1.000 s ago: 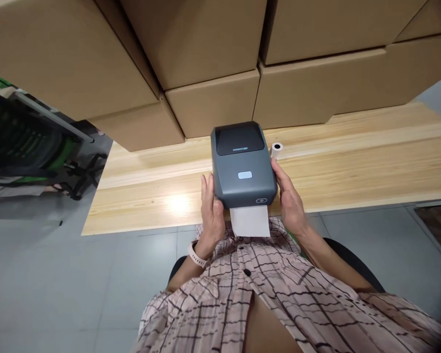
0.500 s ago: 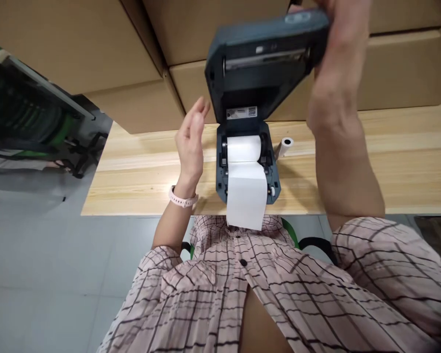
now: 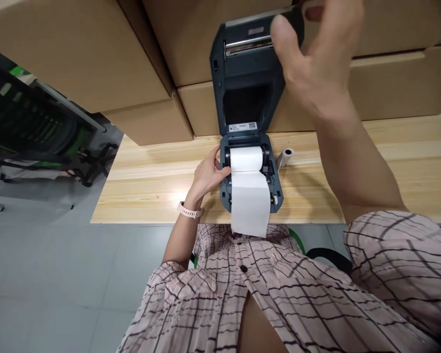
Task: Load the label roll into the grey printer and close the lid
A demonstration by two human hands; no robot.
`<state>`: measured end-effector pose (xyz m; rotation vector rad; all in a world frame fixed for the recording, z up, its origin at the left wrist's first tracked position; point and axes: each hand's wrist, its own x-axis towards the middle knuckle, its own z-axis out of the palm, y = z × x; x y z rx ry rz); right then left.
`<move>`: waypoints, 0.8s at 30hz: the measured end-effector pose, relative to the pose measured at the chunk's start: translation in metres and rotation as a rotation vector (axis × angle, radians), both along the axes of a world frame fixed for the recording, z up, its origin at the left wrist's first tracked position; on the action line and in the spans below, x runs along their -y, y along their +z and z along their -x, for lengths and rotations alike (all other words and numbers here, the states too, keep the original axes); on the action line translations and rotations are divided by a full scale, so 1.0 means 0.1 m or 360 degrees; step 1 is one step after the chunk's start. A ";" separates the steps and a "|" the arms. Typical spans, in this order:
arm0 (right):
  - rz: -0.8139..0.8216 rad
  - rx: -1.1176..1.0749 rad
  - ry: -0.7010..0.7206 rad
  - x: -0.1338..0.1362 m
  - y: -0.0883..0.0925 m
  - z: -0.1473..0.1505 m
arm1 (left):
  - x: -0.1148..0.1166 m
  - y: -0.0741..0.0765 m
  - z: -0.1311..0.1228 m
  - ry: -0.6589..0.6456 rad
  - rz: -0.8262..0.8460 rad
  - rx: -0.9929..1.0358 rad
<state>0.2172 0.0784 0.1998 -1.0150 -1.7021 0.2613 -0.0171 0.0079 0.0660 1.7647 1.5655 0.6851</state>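
A dark blue-grey label printer point(image 3: 226, 196) stands near the front edge of the table, its lid point(image 3: 248, 78) raised and tilted back. Inside its base sits a white paper roll point(image 3: 246, 158), and a wide strip of paper point(image 3: 250, 206) hangs from it over the front edge. My left hand point(image 3: 208, 174) grips the base's left side, thumb on the inner rim beside the roll. My right hand point(image 3: 319, 68) is at the lid's upper right corner, thumb on the inner face near the metal bar; its fingers are partly hidden behind.
A small white roll point(image 3: 286, 155) stands right of the printer on the wooden table point(image 3: 150, 181). Large cardboard boxes point(image 3: 135, 59) line the table's back, close behind the raised lid. At the far left, a dark chair point(image 3: 33, 117) with green parts is on the grey floor.
The lid has swung further back. My left hand has moved from beside the printer onto its base, and my right thumb now shows on the lid's inner side. The view has shifted slightly.
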 end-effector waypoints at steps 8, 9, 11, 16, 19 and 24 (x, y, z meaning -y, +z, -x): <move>0.0668 0.1542 0.0566 0.36 -0.67 0.01 | 0.01 0.17 -0.11 0.0025 0.0044 -0.0212; 0.0748 0.1633 0.0591 0.29 -0.75 0.06 | 0.01 0.16 -0.11 0.0025 0.0051 -0.0183; 0.0848 0.1735 0.0644 0.16 -0.87 0.16 | 0.02 0.14 -0.10 0.0012 0.0065 -0.0102; 0.0917 0.1612 0.0741 0.05 -0.84 0.20 | 0.03 0.09 -0.06 -0.0031 0.0058 0.0025; 0.0862 0.1167 0.0958 0.24 -0.66 -0.13 | 0.03 0.08 -0.06 -0.0015 0.0064 0.0017; 0.0887 0.0570 0.0868 0.84 -0.64 -1.06 | 0.06 0.01 -0.06 0.0039 0.0079 0.0156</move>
